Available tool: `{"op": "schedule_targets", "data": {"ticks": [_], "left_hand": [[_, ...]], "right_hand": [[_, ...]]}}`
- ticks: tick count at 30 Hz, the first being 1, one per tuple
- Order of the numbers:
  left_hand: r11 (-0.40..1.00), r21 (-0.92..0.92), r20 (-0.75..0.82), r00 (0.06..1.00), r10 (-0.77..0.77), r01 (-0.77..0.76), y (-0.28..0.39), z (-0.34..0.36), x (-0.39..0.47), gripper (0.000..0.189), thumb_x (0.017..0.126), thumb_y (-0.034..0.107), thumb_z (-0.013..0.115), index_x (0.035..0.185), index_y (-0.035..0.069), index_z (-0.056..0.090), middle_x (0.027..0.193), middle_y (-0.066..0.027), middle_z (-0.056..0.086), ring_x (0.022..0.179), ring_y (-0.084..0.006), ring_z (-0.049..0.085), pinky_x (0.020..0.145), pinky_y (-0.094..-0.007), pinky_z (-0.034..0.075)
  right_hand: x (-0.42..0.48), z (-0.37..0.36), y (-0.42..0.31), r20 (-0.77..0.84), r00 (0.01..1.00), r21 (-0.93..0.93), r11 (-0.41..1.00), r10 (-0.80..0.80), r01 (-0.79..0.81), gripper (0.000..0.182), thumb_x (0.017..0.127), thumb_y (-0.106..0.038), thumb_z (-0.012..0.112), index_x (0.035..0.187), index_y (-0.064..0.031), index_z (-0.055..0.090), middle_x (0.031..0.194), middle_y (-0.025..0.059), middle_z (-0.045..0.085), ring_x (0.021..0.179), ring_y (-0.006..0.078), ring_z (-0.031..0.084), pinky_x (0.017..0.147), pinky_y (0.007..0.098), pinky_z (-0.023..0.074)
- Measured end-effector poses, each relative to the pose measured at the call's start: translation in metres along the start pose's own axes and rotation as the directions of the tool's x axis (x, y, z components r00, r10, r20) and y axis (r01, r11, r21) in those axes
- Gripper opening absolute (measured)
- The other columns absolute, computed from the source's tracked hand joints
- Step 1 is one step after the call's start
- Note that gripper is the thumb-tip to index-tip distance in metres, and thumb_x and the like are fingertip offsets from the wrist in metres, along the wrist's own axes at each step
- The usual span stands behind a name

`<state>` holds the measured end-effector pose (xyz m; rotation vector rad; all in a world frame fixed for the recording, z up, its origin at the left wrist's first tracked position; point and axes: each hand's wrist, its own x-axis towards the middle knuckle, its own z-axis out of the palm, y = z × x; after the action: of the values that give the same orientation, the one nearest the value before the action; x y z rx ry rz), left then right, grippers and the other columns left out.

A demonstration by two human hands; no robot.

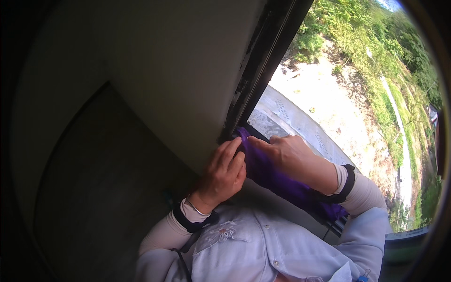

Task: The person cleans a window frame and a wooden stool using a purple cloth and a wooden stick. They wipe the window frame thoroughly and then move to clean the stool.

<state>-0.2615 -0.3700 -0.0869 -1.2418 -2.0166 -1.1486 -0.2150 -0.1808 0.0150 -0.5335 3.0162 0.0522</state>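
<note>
A purple cloth (271, 172) lies along the bottom of a dark window frame (262, 67), its far end bunched in the corner of the frame. My left hand (225, 171) is at that bunched end, fingers bent and fingertips against the cloth; a bracelet circles the wrist. From the other side my right hand (292, 157) rests over the cloth, its index finger stretched out and pressing on the same end near the left fingertips. The palms of both hands are hidden, and part of the cloth runs beneath the right wrist.
A pale wall (176, 70) rises beside the frame, above a dark floor (105, 169). Past the window are a grey ledge (299, 112), bare ground and green bushes (366, 46). Metal window track (340, 225) shows near my right elbow.
</note>
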Motion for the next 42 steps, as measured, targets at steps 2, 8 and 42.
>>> {"op": "schedule_targets", "data": {"ticks": [2, 8, 42], "left_hand": [[0.995, 0.029, 0.023, 0.995, 0.098, -0.099, -0.012, 0.007, -0.017, 0.028, 0.074, 0.002, 0.066, 0.101, -0.002, 0.060, 0.120, -0.0188, 0.056, 0.108, -0.0334, 0.057, 0.090, -0.0403, 0.049], [0.992, 0.017, 0.094, 0.988, 0.125, -0.127, -0.011, 0.011, -0.029, 0.028, 0.075, 0.003, 0.065, 0.103, -0.001, 0.062, 0.117, -0.0168, 0.060, 0.101, -0.0302, 0.060, 0.085, -0.0383, 0.050], [0.948, 0.153, 0.218, 0.945, 0.242, -0.278, -0.014, 0.025, -0.029, 0.026, 0.087, 0.008, 0.056, 0.109, -0.004, 0.061, 0.100, -0.0166, 0.063, 0.086, -0.0282, 0.062, 0.076, -0.0361, 0.050]], "right_hand": [[0.014, 0.019, 0.006, -0.085, 0.996, -0.066, 0.997, -0.039, 0.033, 0.044, 0.089, -0.010, 0.050, 0.134, -0.0084, 0.051, 0.067, 0.0129, 0.060, 0.057, 0.0296, 0.062, 0.050, 0.0397, 0.0488], [0.030, 0.019, -0.005, 0.029, 0.998, -0.218, 0.974, -0.054, 0.059, 0.045, 0.088, -0.012, 0.053, 0.132, -0.0034, 0.051, 0.070, 0.0122, 0.062, 0.062, 0.0281, 0.065, 0.052, 0.0365, 0.0502], [0.040, 0.007, -0.014, 0.225, 0.974, -0.157, 0.988, 0.030, 0.006, 0.033, 0.095, -0.013, 0.046, 0.126, -0.0023, 0.052, 0.074, 0.0118, 0.063, 0.065, 0.0270, 0.066, 0.051, 0.0380, 0.0496]]}}
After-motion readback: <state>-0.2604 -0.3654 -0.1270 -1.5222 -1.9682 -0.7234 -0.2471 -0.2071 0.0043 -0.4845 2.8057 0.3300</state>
